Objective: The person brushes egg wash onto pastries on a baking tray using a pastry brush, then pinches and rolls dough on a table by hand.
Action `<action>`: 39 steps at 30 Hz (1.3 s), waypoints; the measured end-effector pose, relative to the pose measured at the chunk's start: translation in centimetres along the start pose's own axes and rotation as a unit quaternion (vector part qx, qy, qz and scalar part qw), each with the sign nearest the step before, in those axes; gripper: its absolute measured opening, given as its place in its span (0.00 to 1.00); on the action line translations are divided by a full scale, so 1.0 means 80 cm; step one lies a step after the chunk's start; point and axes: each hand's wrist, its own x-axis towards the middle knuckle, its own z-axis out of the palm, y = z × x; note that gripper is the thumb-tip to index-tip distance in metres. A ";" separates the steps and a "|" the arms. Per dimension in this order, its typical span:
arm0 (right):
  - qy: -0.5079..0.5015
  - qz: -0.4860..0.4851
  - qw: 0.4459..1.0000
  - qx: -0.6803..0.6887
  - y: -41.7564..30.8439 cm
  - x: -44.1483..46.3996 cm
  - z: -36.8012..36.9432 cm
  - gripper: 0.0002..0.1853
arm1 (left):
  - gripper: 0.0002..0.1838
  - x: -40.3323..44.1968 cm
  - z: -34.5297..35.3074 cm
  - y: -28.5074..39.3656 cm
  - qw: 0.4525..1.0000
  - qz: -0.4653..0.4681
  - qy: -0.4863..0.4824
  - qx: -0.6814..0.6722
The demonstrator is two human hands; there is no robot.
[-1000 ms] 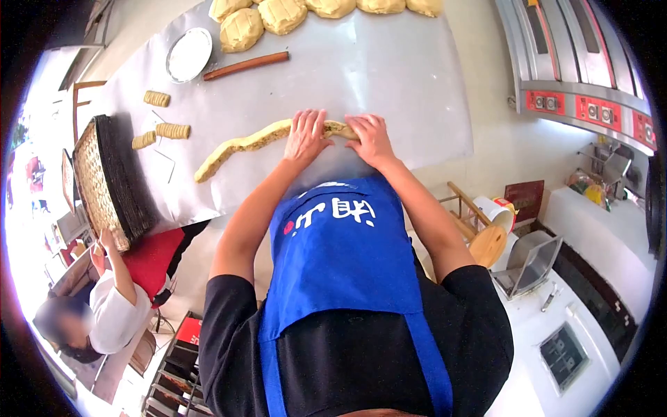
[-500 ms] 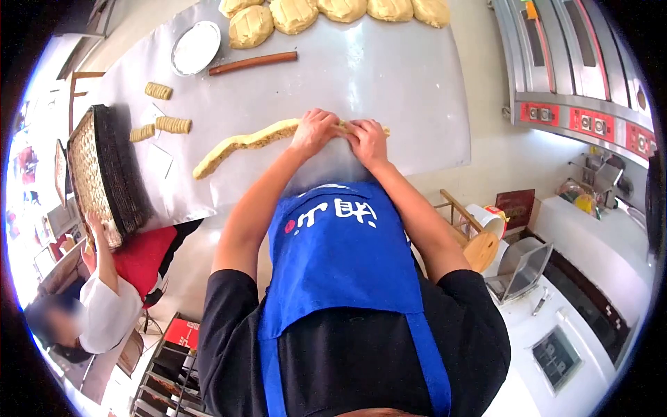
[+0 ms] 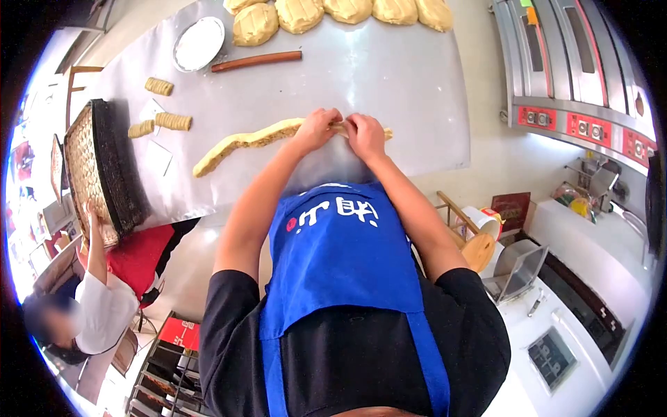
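A long, uneven roll of dough (image 3: 243, 141) with a brownish filling along its side lies across the metal table (image 3: 410, 90). My left hand (image 3: 319, 127) is closed on the roll right of its middle, fingers curled over the far edge. Close beside it, my right hand (image 3: 365, 135) pinches the dough near its right end, and a short piece sticks out past the knuckles. Between the two hands a narrow strip of dough shows. The fingertips partly hide the spot being gripped.
Several dough lumps (image 3: 300, 14) line the far edge. Nearer are a bowl of white powder (image 3: 199, 44), a wooden rolling pin (image 3: 257, 61) and ridged dough pieces (image 3: 173, 121). A woven basket (image 3: 90, 167) stands left, with another person's hand (image 3: 90, 212) at it. Ovens (image 3: 556, 69) stand right.
My right hand's fingers have lifted slightly and curled more at the dough. My left hand stays nearly in place. The other person's hand has moved up a little at the basket.
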 end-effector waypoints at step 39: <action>-0.026 -0.051 0.998 0.015 0.011 -0.017 -0.009 0.11 | 0.14 -0.007 0.017 0.011 0.999 0.003 0.031 -0.013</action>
